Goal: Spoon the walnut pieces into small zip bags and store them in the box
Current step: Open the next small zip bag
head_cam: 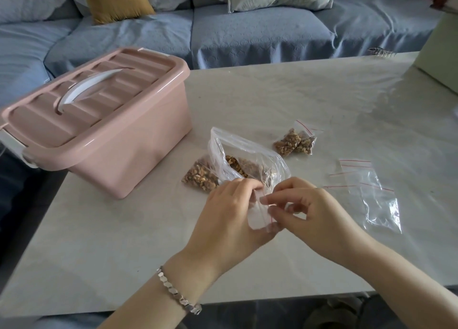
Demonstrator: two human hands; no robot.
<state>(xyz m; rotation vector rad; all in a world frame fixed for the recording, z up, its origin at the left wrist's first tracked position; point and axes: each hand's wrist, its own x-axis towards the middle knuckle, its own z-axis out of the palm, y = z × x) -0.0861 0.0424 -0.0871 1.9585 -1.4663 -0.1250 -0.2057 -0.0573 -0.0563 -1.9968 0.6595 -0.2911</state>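
Head view: where is the small bag (257,217)? asks one.

Between both hands, says the other, low over the front of the worktop (124,254). The left hand (230,212) curls round its body; the right hand (304,212) pinches its red-lined mouth edge. It looks empty.

And the walnuts?

Straight ahead. The walnut bag (247,162) lies just past the fingertips, mouth gaping upward. The small bag's zip line runs away from the person, toward it, so I judge the mouth needs turning up before filling. I see no spoon.

The box (99,120)?

Far left, lid on, well apart from the hands; the left hand is nearer. One of the filled bags (200,175) lies beside the walnut bag on that side.
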